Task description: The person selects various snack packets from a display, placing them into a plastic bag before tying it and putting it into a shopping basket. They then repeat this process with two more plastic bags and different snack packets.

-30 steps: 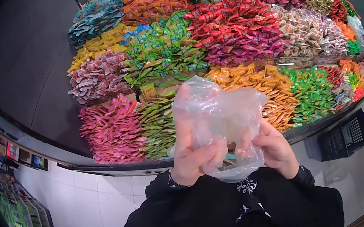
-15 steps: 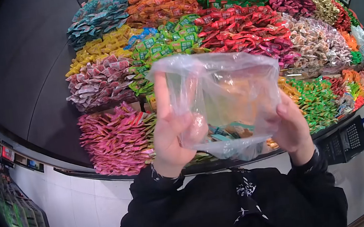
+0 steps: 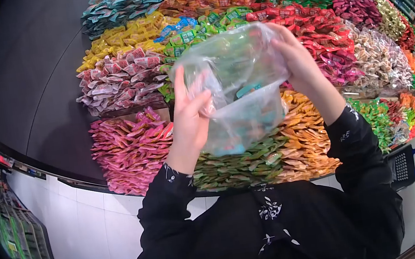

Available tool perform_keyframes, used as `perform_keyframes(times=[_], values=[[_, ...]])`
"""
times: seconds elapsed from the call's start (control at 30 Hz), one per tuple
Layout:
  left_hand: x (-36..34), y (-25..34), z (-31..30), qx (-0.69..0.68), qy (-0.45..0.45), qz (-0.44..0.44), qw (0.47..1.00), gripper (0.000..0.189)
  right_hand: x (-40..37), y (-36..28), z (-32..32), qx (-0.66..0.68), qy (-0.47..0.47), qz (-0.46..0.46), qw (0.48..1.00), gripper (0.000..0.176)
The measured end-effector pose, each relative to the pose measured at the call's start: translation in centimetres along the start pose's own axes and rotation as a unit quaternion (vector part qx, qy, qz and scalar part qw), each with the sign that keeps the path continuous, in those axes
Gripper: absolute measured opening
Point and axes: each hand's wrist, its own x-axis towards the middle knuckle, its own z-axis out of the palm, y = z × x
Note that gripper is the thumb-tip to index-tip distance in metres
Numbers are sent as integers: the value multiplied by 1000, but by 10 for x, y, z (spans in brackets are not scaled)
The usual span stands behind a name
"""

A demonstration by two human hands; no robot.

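Plastic bag [image 3: 232, 118] hangs in front of me: my left hand [image 3: 190, 121] grips its left side, my right hand [image 3: 296, 57] its upper right edge, stretching it wide. I judge that I'm spreading the bag; the next move seems to call for a steady hold, since thin film could fold shut. A teal patch [image 3: 249, 90] shows there; I cannot tell whether it's inside. Below lie green packets [image 3: 241, 169], partly hidden by the bag; beyond, red packets [image 3: 311, 24].
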Motion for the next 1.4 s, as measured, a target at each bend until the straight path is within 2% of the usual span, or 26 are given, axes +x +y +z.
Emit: perform_keyframes(times=[0.03, 0.1, 0.2, 0.23, 0.37, 0.4, 0.47, 0.5, 0.57, 0.63, 0.67, 0.7, 0.77, 0.8, 0.83, 0.9, 0.93, 1.0, 1.07, 1.1, 1.13, 1.2, 1.23, 1.27, 1.3, 1.4], values=[[-3, -5, -10, -3, 17, -22, 1000, 79, -1, 11, -11, -23, -23, 11, 999, 45], [-14, -11, -28, -12, 51, -66, 996, 76, -8, 22, -26, -52, -77, 12, 996, 42], [-30, -13, -44, -11, -10, -139, 990, 73, -14, 19, -50, -117, -201, 71, 970, 42], [-36, -8, -26, -43, 15, -151, 987, 71, -17, 17, -52, -136, -229, 81, 960, 45], [-52, -12, -12, -111, 7, -107, 988, 69, -22, 20, -52, -262, -290, 53, 919, 66], [-49, -10, -7, -162, -15, -119, 979, 67, -22, 25, -54, -324, -308, 3, 894, 62], [-47, -8, 3, -263, -57, -145, 952, 64, -22, 24, -52, -417, -375, 32, 827, 46], [-44, -16, -1, -206, -122, -126, 963, 60, -24, 30, -54, -452, -378, -10, 808, 39], [-47, -24, 7, 29, -70, -102, 992, 62, -30, 44, -59, -516, -379, -94, 762, 29], [-48, -26, 12, 206, -47, -70, 975, 62, -33, 32, -64, -316, -367, 149, 862, 28], [-48, -27, 4, 248, -44, -84, 964, 58, -35, 27, -69, -203, -346, 265, 877, 30], [-48, -31, -9, 288, -40, -98, 952, 54, -39, 38, -81, -69, -327, 272, 902, 32], [-51, -37, -29, 364, -36, -114, 924, 38, -52, 36, -69, 17, -250, 276, 928, 34], [-52, -37, -33, 416, -38, -70, 906, 35, -58, 33, -60, 61, -210, 278, 935, 35], [-53, -36, -37, 464, -39, -26, 884, 33, -59, 25, -52, 85, -178, 274, 941, 37], [-52, -21, -34, 349, 8, -107, 931, 29, -57, 9, -41, 128, -117, 262, 949, 39], [-50, -10, -25, 251, 14, -114, 961, 29, -49, 6, -43, 148, -140, 232, 951, 40], [-40, 17, -2, 49, 21, -125, 991, 29, -39, -17, -31, 131, -76, 195, 969, 39], [-11, 48, 37, -63, -43, -73, 994, 31, -8, -38, -26, 156, -117, 137, 971, 37], [19, 63, 33, -106, -133, -56, 984, 30, 9, -52, -21, 166, -132, 112, 971, 36], [47, 76, 30, -146, -223, -40, 963, 29, 39, -63, -24, 189, -225, 88, 952, 35], [62, 104, 104, -46, -99, -2, 994, 29, 101, -82, -31, 225, -395, 42, 890, 32], [85, 111, 105, -28, -132, 12, 991, 29, 133, -92, -35, 238, -471, 20, 849, 30], [113, 120, 102, -10, -164, 27, 986, 30, 145, -104, -29, 237, -453, 1, 859, 21], [132, 127, 102, 8, -196, 42, 980, 31, 137, -120, -16, 162, -290, -43, 942, 27], [157, 124, 133, 36, -136, 170, 975, 20, 156, -137, 2, 117, -161, -129, 971, 27]])
